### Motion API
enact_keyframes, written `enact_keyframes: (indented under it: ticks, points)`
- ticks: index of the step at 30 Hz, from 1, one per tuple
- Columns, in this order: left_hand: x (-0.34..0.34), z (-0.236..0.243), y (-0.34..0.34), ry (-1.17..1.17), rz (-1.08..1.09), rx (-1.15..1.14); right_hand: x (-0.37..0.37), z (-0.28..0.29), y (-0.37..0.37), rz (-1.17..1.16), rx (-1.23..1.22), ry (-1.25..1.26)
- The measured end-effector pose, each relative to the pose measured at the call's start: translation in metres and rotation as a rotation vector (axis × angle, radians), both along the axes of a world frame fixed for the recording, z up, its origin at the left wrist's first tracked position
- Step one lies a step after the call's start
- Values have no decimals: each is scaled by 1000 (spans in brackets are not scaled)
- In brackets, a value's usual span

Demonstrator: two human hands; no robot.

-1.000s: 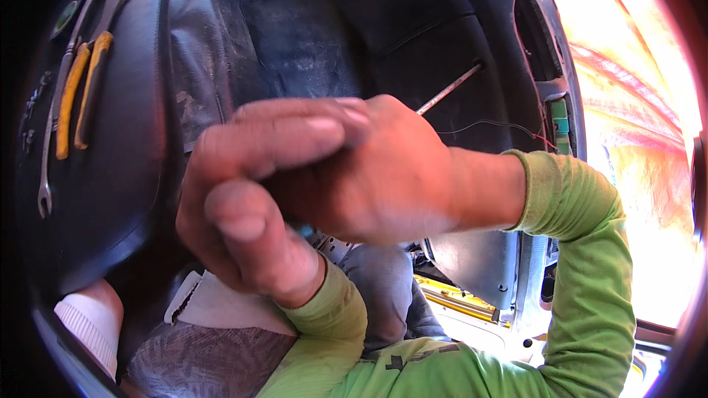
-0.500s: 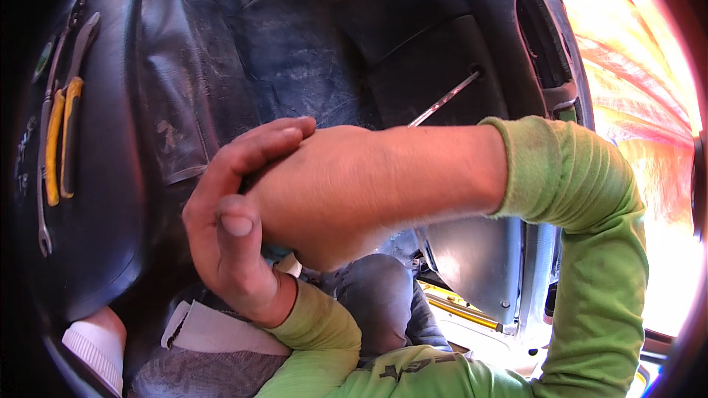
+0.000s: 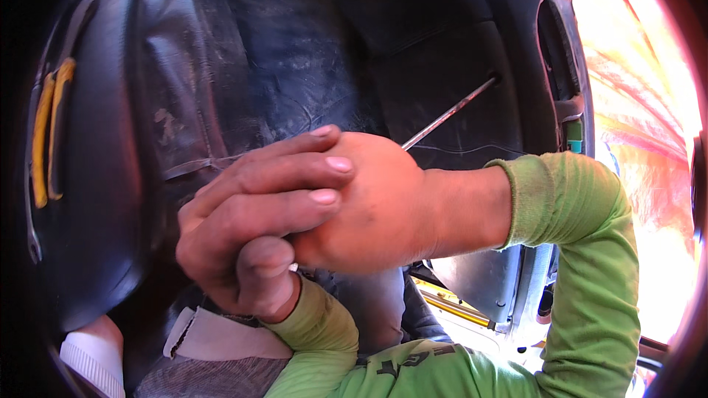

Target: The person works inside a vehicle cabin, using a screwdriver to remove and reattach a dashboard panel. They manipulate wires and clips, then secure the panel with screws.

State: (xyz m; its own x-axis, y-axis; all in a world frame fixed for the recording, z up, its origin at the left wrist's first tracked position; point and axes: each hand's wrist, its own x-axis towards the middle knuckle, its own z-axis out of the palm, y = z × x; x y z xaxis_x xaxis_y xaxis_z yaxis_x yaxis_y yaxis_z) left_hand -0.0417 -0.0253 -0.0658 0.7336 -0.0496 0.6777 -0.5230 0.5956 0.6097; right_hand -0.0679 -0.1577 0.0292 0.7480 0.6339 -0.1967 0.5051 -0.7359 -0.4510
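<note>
My left hand (image 3: pixel 247 214) is closed over the back of my right hand (image 3: pixel 369 206), its fingers wrapped across the knuckles and its thumb tucked underneath. A long thin metal rod (image 3: pixel 450 114) runs from a hole in the black padded panel (image 3: pixel 435 59) down behind both hands, where its near end is hidden. The fingers of my right hand are hidden beneath, so what they hold cannot be made out. A thin wire (image 3: pixel 476 149) crosses the panel just above my right wrist.
Pliers with yellow handles (image 3: pixel 44 136) and a long wrench (image 3: pixel 33 243) lie on the black cushion (image 3: pixel 96 265) at left. A white sock (image 3: pixel 88 361) shows at lower left, a grey cloth (image 3: pixel 221 335) below my hands. A door frame (image 3: pixel 527 295) and bright red-orange sheeting (image 3: pixel 634 66) are at right.
My left hand's fingers have come down flatter across the back of my right hand. My right wrist sits lower than half a second ago, and more of the rod shows.
</note>
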Motion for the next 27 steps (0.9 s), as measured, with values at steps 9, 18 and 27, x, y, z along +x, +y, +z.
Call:
enact_keyframes:
  ticks: [9,18,27]
  points:
    - [-13,-3,-67,548,-276,-632,2,109,2,-4,-304,-111]
    - [-25,14,-214,153,43,231,-131,320,-105,-359,939,-18]
    - [-17,32,-208,127,74,312,-272,299,-95,-637,968,-216]
